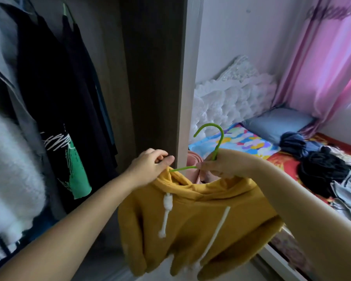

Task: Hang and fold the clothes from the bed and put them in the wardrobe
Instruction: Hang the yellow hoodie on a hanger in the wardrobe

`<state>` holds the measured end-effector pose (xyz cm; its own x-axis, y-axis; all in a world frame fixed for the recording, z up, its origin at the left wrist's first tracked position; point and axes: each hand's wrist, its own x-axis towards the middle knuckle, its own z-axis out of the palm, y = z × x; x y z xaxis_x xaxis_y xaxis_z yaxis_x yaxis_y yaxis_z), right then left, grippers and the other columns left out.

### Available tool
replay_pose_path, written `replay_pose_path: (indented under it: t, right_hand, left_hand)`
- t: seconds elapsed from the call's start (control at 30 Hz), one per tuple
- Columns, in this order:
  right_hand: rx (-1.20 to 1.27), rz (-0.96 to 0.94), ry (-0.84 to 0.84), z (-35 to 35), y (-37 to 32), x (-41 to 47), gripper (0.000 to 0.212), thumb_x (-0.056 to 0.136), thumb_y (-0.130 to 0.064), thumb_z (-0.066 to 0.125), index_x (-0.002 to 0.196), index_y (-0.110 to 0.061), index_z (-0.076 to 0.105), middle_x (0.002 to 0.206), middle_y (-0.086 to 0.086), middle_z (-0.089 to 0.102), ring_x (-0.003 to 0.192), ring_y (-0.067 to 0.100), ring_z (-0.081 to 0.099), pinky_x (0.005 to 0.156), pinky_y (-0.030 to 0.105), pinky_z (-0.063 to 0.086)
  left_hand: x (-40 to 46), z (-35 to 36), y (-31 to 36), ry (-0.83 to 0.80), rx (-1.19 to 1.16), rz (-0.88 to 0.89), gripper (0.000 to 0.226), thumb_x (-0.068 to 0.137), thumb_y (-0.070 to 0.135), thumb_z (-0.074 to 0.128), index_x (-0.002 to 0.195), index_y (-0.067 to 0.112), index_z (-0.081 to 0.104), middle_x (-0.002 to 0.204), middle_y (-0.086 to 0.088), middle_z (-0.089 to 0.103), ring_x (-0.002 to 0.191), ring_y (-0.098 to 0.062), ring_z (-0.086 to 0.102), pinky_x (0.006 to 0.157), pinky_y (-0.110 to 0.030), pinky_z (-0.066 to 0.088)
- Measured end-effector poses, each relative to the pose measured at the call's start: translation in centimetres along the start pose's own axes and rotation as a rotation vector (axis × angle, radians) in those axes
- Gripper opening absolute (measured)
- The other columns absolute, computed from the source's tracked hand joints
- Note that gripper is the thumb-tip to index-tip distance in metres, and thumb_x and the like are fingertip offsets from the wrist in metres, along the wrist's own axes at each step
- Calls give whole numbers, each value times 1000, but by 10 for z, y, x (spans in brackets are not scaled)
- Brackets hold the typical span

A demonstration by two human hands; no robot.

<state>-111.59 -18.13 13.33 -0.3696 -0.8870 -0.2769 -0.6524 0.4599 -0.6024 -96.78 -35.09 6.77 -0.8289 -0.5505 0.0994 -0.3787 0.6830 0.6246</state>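
Head view: left hand (150,165) pinching yellow hoodie (190,220) collar, right hand (221,165) gripping green hanger (215,142), seemingly just beside wardrobe edge (187,98).

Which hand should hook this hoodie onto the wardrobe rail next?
The right hand, probably: its fingers already grip the green hanger just below the hook. The left hand only pinches the yellow hoodie at the neck.
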Motion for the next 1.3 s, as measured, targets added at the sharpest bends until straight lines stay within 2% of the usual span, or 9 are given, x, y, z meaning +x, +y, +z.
replay_pose_path:
  t: [0.17, 0.27, 0.37, 0.63, 0.83, 0.93, 1.1, 1.2, 1.3]
  right_hand:
    - [127, -147, 120, -7, 1, -1, 43, 94, -31, 58, 52, -32, 65, 46, -11, 52, 43, 7, 45, 50, 14, 36]
    - [40, -268, 277, -26, 8, -11, 12, 90, -26, 63, 96, -35, 67, 86, -19, 68, 79, -4, 62, 73, 6, 44]
    - [-213, -190, 372, -42, 45, -23, 39, 88, -34, 65, 125, -35, 55, 110, -21, 59, 102, -2, 55, 89, 12, 39]
    - [-413, -107, 375, -40, 95, -33, 13, 92, -27, 59, 89, -37, 51, 82, -10, 62, 76, 11, 57, 71, 27, 45]
    - [-374, -209, 350, -57, 45, -45, 46, 91, -46, 51, 135, -41, 40, 122, -26, 44, 110, -5, 45, 95, 14, 32]
    - [-406, -223, 232, -46, 25, -35, 13, 98, -39, 44, 102, -38, 56, 95, -18, 60, 79, -1, 53, 77, 17, 36]
    - [-114, -230, 233, -42, 12, -37, 32, 93, -47, 45, 64, -45, 58, 61, -17, 53, 60, -3, 49, 63, 12, 40]
    - [45, -202, 291, -52, 9, -38, 26, 94, -41, 51, 77, -41, 70, 76, -16, 69, 74, -1, 63, 75, 12, 47]
    - [172, -141, 333, -59, 0, -28, 24, 92, -44, 54, 85, -30, 73, 88, -4, 73, 88, 17, 67, 94, 36, 50]
  left_hand:
    - [-10, 0, 19, 15, 302, 262, 37, 92, 53, 47, 90, 21, 65, 83, 5, 63, 79, -10, 59, 66, -25, 47]
    - [-5, -8, 11, 185, 198, 340, 39, 94, 46, 46, 67, 20, 57, 59, 6, 52, 59, -12, 54, 55, -29, 42]
    - [0, -21, -3, 279, 137, 372, 37, 94, 43, 47, 59, 29, 47, 54, 6, 49, 53, -9, 51, 49, -22, 39]
    - [10, -34, -20, 520, 298, 552, 60, 93, 61, 28, 64, 19, 59, 55, 8, 53, 50, -4, 51, 42, -21, 42]
    - [14, -40, -10, 566, 324, 610, 53, 94, 54, 34, 70, 18, 64, 58, 11, 55, 51, 2, 49, 45, -8, 36]
    - [20, -46, -8, 606, 349, 613, 56, 95, 55, 33, 72, 15, 65, 61, 8, 57, 54, -5, 54, 45, -16, 42]
    - [36, -45, -16, 565, 328, 541, 65, 94, 62, 23, 80, 15, 65, 70, 11, 53, 67, -9, 51, 59, -22, 41]
    - [50, -40, -9, 490, 298, 411, 50, 95, 56, 33, 90, 16, 64, 83, 10, 54, 84, -11, 50, 72, -29, 42]
    - [71, -40, -1, 442, 197, 233, 27, 97, 40, 43, 97, 19, 60, 92, 7, 52, 93, -12, 49, 79, -35, 47]
